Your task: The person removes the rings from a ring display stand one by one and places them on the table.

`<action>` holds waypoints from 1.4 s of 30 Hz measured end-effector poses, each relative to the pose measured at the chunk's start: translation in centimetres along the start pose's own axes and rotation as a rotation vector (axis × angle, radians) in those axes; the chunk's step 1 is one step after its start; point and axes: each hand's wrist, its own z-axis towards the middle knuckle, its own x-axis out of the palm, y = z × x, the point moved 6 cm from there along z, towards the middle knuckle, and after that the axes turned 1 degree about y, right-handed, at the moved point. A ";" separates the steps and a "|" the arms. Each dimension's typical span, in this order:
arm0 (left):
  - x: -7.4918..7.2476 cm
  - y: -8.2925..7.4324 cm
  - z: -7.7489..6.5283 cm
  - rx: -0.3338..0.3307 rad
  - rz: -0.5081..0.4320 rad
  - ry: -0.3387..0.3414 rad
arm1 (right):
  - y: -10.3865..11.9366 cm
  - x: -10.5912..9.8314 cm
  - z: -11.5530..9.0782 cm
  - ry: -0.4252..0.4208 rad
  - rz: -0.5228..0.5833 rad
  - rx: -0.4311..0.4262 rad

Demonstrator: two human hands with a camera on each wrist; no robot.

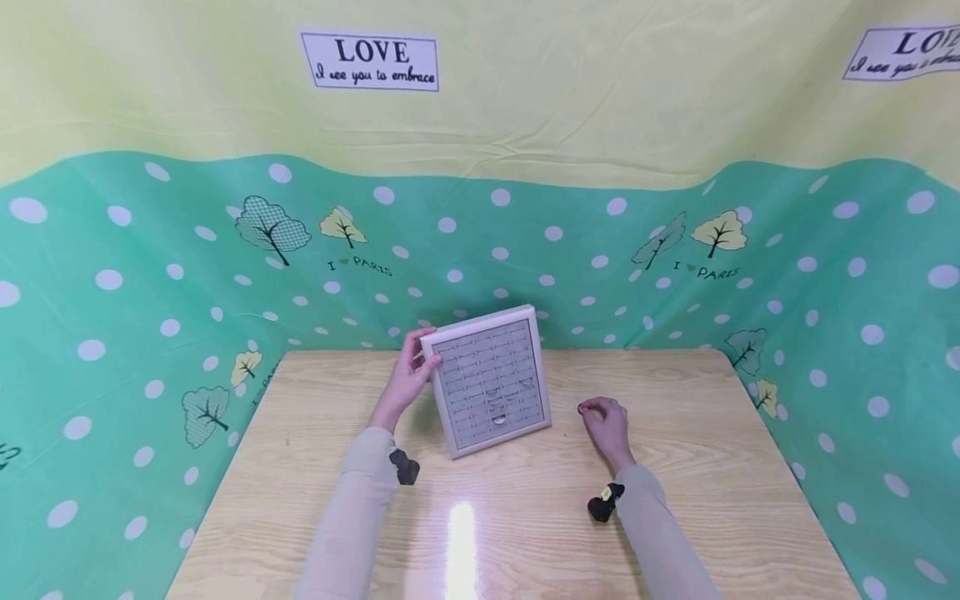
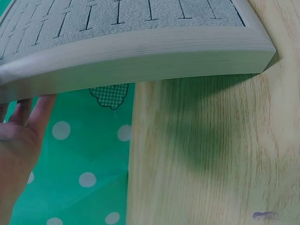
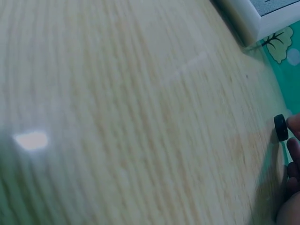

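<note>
Pale sleeves (image 1: 341,525) are closest, on arms reaching over the wooden table (image 1: 720,492). The left hand (image 1: 405,379) grips the ring tray (image 1: 487,367) near its top left corner, thumb (image 1: 432,361) on the front; the tray is tipped up near the back of the table. It looks stiff and not very heavy, so its rim (image 1: 480,325) seems a good place to grab. The right hand (image 1: 611,429) pinches a small black ring (image 3: 281,127) in its fingertips, to the right of the tray. That ring looks hard, light and maybe slippery, so pinching its band should work best. Signs (image 1: 371,61) on the cloth (image 1: 420,275) say "LOVE, I see you to embrace", and lower words (image 1: 360,266) say "I", a heart, "PARIS". I can't see any brand.
</note>
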 end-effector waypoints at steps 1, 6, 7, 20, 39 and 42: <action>0.1 -0.4 -0.1 -0.003 0.001 0.001 | 0.1 0.0 0.0 -0.006 0.012 -0.006; 0.2 -1.5 -0.5 0.016 0.002 0.004 | 0.3 -0.1 -0.3 -0.023 0.064 -0.021; 0.2 -1.6 -0.5 0.023 0.000 0.004 | 0.3 -0.1 -0.3 -0.021 0.070 -0.013; 0.3 -1.5 -0.4 0.052 -0.028 0.010 | 1.6 0.5 -1.3 0.015 0.234 0.143; 0.2 -1.5 -0.5 0.029 -0.043 0.003 | 5.8 1.6 -1.7 0.015 0.278 0.004; 0.2 -1.4 -0.4 0.024 -0.041 0.001 | 6.6 1.9 -1.6 0.030 0.276 -0.005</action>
